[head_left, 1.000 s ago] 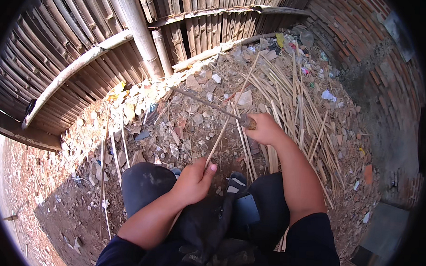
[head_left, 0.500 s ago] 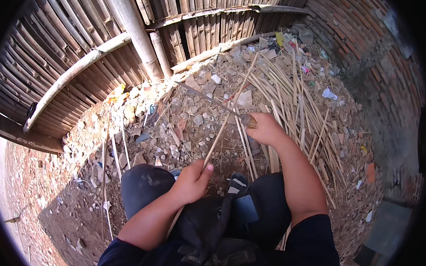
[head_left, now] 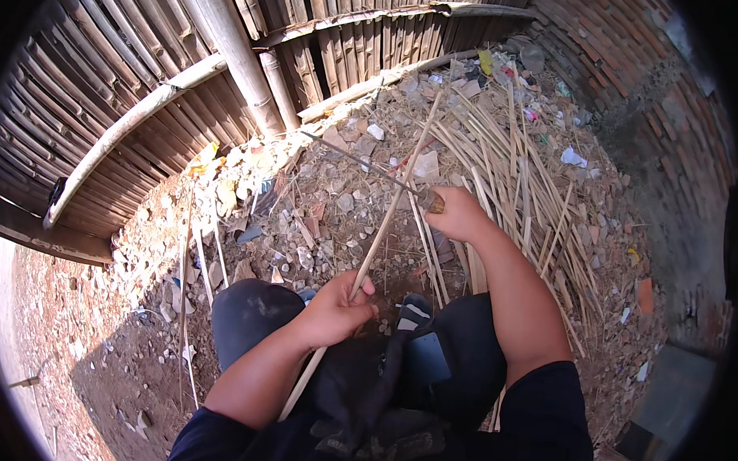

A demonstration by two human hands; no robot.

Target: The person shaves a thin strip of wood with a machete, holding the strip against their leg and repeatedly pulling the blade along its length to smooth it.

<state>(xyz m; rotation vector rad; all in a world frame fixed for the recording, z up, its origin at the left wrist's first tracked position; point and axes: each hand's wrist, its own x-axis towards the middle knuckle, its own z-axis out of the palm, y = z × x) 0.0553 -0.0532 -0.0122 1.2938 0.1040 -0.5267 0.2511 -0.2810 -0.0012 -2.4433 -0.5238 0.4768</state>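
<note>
My left hand (head_left: pixel 339 312) is closed round a long, thin bamboo strip (head_left: pixel 384 223). The strip slants from beside my body up and away to the right, its far end over the littered ground. In my right hand (head_left: pixel 459 215) is the wooden handle of a long knife (head_left: pixel 363 163), its narrow dark blade pointing to the far left. Blade and strip cross just left of my right fist; whether they touch I cannot tell. My fingers hide most of the knife's handle.
A heap of split bamboo strips (head_left: pixel 517 175) lies to the right. A few more strips (head_left: pixel 184 297) lie left of my knee. Beyond stands a bamboo fence (head_left: pixel 367 56) with a thick pole (head_left: pixel 229 55); a brick wall (head_left: pixel 673 135) rises at right. Stones and scraps litter the ground.
The bamboo strip has shifted and turned slightly in my left hand, whose thumb and fingers have changed position. The knife has barely moved, its blade now tilted a little more edge-on.
</note>
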